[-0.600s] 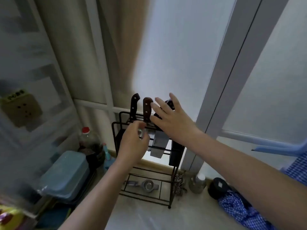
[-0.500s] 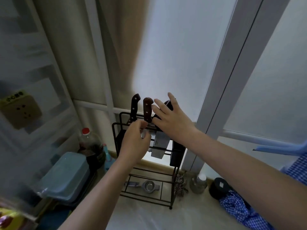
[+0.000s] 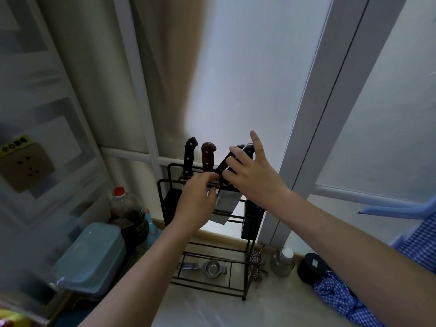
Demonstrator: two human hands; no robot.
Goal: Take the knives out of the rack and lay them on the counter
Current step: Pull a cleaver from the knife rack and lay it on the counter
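Observation:
A black wire rack (image 3: 163, 198) stands on the pale counter (image 3: 212, 310) against the wall. A black knife handle (image 3: 190, 156) and a brown knife handle (image 3: 208, 156) stick up from its top. To their right are dark handles (image 3: 246, 149), one leaning left, and a cleaver blade (image 3: 224, 206) hangs below. My left hand (image 3: 195, 204) pinches the rack's top rail just under the brown handle. My right hand (image 3: 256, 178) has its fingers spread and lying over the dark handles, index finger pointing up. It hides most of them.
A metal strainer (image 3: 213, 268) lies on the rack's bottom shelf. Left of the rack are a red-capped bottle (image 3: 122, 204) and a blue-lidded tub (image 3: 89, 256). To the right stand a glass jar (image 3: 283, 261), a black round container (image 3: 311, 269) and a blue checked cloth (image 3: 342, 303).
My left fingers have moved up onto the top rail. My right hand has shifted a little over the dark handles, and one handle now leans left.

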